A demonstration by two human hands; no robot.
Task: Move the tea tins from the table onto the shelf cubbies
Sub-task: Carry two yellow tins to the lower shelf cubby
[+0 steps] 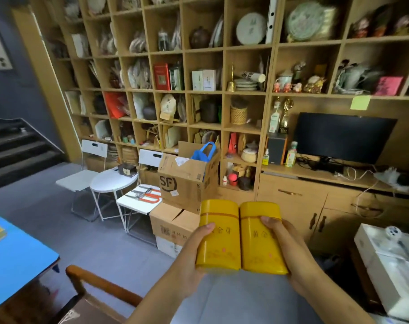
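The left hand [194,251] grips the left yellow tea tin [218,235], thumb curled over its front; the right hand [290,244] grips the right yellow tea tin [261,237] the same way. Both tins are held side by side, touching, in the air before the shelf cubbies [222,92]. Their gold characters are too blurred to read with certainty. A cardboard box [184,183] behind them reads "SF".

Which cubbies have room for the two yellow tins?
The cubby above the white boxes is bare on its left. The cubby holding the red tin is nearly full. Both hands carry yellow tins.
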